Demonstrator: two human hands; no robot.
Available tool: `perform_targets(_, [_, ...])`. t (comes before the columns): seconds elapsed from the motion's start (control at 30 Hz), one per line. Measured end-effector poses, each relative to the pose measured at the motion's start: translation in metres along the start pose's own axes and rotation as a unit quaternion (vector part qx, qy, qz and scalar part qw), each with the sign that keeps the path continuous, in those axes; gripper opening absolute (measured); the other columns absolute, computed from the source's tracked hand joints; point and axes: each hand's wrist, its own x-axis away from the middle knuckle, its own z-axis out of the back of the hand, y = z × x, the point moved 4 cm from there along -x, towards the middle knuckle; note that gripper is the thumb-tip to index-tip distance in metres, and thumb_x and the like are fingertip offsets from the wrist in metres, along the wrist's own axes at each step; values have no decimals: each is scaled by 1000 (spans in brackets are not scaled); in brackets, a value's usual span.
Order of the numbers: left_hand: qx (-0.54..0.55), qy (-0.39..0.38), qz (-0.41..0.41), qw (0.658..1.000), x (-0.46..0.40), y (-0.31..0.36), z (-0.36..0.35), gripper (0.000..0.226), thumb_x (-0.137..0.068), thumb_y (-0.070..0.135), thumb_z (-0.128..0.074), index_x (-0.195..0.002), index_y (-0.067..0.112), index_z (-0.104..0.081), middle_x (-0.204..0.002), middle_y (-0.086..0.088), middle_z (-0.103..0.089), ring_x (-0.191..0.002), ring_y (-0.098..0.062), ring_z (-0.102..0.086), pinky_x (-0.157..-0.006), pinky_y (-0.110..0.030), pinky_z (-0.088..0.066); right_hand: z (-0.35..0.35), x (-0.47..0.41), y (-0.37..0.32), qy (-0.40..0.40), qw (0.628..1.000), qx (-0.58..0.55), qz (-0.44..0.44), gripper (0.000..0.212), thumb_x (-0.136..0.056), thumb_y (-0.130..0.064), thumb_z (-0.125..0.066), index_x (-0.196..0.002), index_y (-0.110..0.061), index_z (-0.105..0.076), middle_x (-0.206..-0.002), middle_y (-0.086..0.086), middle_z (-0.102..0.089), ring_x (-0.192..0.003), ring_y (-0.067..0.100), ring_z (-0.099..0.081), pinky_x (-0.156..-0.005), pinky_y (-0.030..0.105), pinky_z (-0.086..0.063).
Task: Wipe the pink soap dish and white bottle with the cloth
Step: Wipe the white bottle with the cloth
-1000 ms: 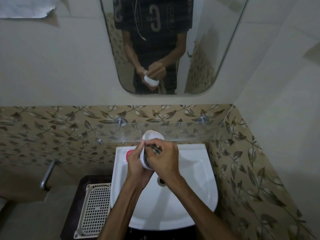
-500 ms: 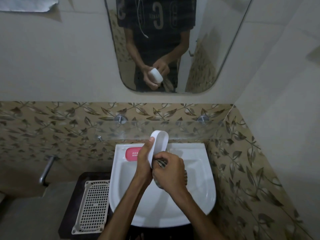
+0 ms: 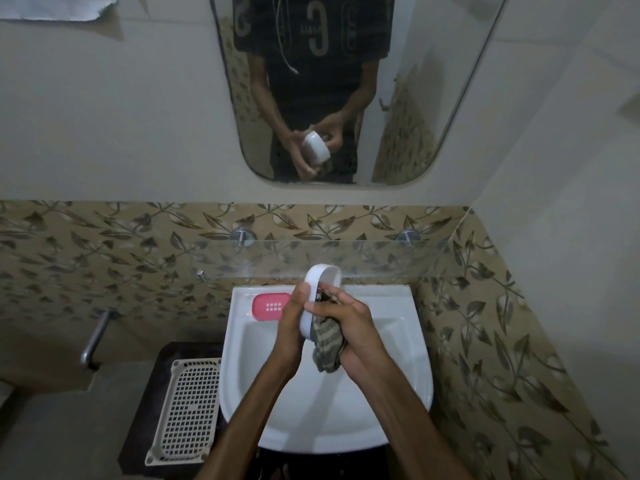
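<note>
My left hand [image 3: 290, 318] grips a white oval dish-shaped piece [image 3: 318, 292] by its edge, thumb along the rim, holding it upright on its side above the basin of the white sink [image 3: 408, 348]. My right hand [image 3: 349, 327] is curled round a bunched, dark patterned cloth [image 3: 327, 344] and presses it against the open face of the white piece; the loose end of the cloth hangs below my palm. The pink soap dish [image 3: 270, 306] lies flat on the sink's back ledge at the left corner, just beside my left hand, its small slotted grid facing up. I cannot tell whether the white piece is the bottle of the task or something else. A glass shelf [image 3: 381, 261] runs along the leaf-patterned tiles behind the sink, and the mirror [image 3: 398, 98] above it reflects both hands with the white piece. A cream perforated tray [image 3: 187, 410] lies on the dark bench [image 3: 145, 427] to the left of the sink.
</note>
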Motion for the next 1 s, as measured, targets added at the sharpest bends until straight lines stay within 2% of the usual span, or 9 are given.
perform_targets(0.2, [90, -97, 55, 990, -1, 18, 17, 35, -94, 32, -60, -111, 9, -80, -113, -18, -74, -100, -27, -73, -86, -40, -62, 9, -1, -6, -80, 995, 19, -59, 53, -70, 1, -85, -121, -4, -74, -121, 24, -74, -102, 33, -70, -84, 37, -60])
perform_targets(0.37, [161, 14, 84, 983, -5, 24, 22, 30, -87, 17, -69, -111, 0, -75, -112, -21, -72, -90, -29, -74, -74, -37, -62, 24, -5, -8, -3, 998, -58, 18, 35, -85, 4, -75, -119, 3, -71, -113, 24, -76, -100, 32, -69, -106, 50, -52])
perform_targets(0.47, [203, 66, 94, 972, -6, 21, 18, 40, -89, 26, -71, -122, 3, -70, -102, -13, -75, -83, -26, -74, -66, -34, -62, 26, 1, -14, 4, 990, -25, 140, 23, -85, 2, -77, -106, -7, -79, -102, 12, -80, -93, 24, -73, -90, 37, -62])
perform_targets(0.53, [236, 71, 108, 963, -7, 22, 10, 47, -96, 31, -67, -132, 2, -65, -108, -17, -70, -90, -29, -69, -77, -38, -60, 20, 10, -18, -14, 958, 98, 269, 22, -86, 0, -80, -102, -16, -82, -103, 5, -81, -95, 17, -76, -83, 26, -61])
perform_targets(0.63, [260, 69, 125, 955, -10, 23, 3, 40, -101, 36, -59, -122, 2, -65, -98, -16, -70, -85, -28, -69, -83, -40, -57, 8, 21, -16, -23, 854, 290, 431, 21, -88, -9, -80, -106, -19, -81, -108, -4, -76, -104, 18, -74, -90, 27, -59])
perform_targets(0.7, [274, 50, 140, 950, -9, 22, -2, 35, -106, 34, -52, -111, 3, -67, -90, -14, -75, -80, -24, -74, -77, -37, -62, 6, 17, -22, -18, 828, 326, 456, 19, -89, -10, -80, -107, -18, -81, -107, -3, -73, -102, 16, -72, -89, 28, -59])
perform_targets(0.8, [280, 17, 165, 945, -6, 15, -9, 32, -108, 32, -51, -114, 6, -69, -95, -8, -78, -90, -21, -76, -83, -32, -58, 5, -2, -46, -3, 838, 345, 422, 18, -91, -9, -79, -107, -18, -81, -106, 0, -72, -99, 9, -71, -89, 28, -59])
perform_targets(0.87, [285, -3, 181, 941, -6, 15, -8, 34, -108, 32, -50, -109, 7, -74, -96, -9, -79, -84, -21, -79, -73, -30, -63, 2, -4, -48, -23, 827, 375, 417, 18, -91, -10, -78, -107, -18, -81, -105, 1, -69, -95, 6, -68, -83, 21, -57])
perform_targets(1.0, [288, -31, 197, 936, -11, 22, -1, 39, -103, 27, -52, -100, -7, -71, -88, -22, -74, -70, -29, -77, -60, -34, -65, 1, 21, -17, -101, 748, 432, 493, 20, -88, -11, -80, -108, -17, -82, -107, 0, -63, -96, 5, -66, -81, 21, -55])
